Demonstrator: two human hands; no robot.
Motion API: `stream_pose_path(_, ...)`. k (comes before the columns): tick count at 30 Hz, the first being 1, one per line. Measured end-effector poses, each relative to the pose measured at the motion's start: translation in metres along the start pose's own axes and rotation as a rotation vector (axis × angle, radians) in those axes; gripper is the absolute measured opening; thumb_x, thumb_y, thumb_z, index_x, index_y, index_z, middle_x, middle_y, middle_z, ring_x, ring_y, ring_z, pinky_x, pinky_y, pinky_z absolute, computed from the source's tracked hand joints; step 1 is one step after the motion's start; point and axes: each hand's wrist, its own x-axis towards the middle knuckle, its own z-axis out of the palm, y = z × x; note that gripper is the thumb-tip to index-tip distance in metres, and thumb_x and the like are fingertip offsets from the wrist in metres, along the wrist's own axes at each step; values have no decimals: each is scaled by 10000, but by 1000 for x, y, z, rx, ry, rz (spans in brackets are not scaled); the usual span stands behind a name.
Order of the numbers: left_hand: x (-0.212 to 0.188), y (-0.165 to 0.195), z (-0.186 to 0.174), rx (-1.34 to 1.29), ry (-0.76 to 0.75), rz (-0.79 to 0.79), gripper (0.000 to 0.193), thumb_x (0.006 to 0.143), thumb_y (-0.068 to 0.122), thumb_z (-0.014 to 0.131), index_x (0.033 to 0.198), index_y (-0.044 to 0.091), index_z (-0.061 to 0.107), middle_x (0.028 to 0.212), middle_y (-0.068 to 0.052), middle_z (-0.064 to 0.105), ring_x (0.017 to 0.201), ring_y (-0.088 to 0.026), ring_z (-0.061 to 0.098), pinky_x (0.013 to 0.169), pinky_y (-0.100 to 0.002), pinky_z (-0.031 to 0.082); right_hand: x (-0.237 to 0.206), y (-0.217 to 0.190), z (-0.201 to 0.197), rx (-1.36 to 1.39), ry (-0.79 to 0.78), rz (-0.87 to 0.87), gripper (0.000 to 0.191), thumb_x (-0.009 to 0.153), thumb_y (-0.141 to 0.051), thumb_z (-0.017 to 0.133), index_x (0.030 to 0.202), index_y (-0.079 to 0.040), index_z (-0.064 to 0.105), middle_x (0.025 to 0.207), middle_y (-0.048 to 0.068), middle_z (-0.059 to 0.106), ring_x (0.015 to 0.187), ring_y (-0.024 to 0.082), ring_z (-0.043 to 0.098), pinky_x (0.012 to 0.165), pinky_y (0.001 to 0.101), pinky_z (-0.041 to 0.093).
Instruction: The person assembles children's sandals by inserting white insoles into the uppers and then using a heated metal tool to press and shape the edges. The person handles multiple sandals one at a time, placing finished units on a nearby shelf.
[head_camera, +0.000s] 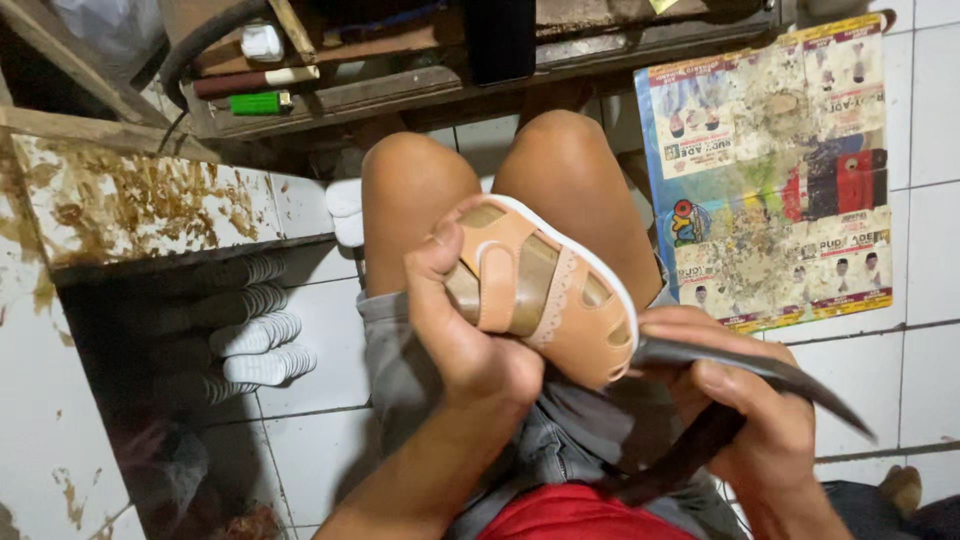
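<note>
Nearest the camera, the right hand (745, 400) is closed around a dark curved strip (760, 375), which passes just under the toe of a tan child's sandal (545, 290). The left hand (465, 320) grips the sandal's heel side, holding it above the knees (500, 170). Beyond lie stacked white soles (255, 330) and a stained printed sheet (775, 170) on the tiled floor (930, 260).

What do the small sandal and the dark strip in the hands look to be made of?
Sandal: tan upper looks like smooth matte faux leather, judging by its even sheen and scalloped cut edge; the white sole rim looks like rubber or foam. Dark strip in the right hand: probably flexible rubber, as it bends and shines dully.
</note>
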Motion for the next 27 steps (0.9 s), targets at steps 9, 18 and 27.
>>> stream_pose_path(9, -26, 32, -18, 133, -424, -681, 637, 899, 504, 694, 1303, 75, 453, 1142, -134, 653, 1079, -278, 658, 933, -429, 543, -8, -25, -44, 189, -88, 159, 520, 951, -204, 636, 1219, 242, 649, 1327, 387, 608, 1096, 415, 648, 924, 505, 525)
stream_pose_path(18, -36, 36, -42, 819, -714, -615, 713, 812, 139, 841, 1389, 64, 430, 1132, -43, 652, 1009, -82, 622, 847, -255, 537, 37, -8, -59, 0, -377, 281, 493, 910, -226, 671, 1145, 205, 709, 1259, 397, 659, 1139, 465, 692, 974, 533, 594)
stream_pose_path(27, 1, 39, -22, 842, -575, -648, 558, 808, 140, 820, 1210, 69, 438, 782, -46, 612, 469, -42, 493, 395, -236, 383, 120, -22, -46, -22, -599, 456, 418, 854, -152, 699, 1088, 186, 771, 1219, 387, 721, 1047, 483, 746, 897, 560, 614)
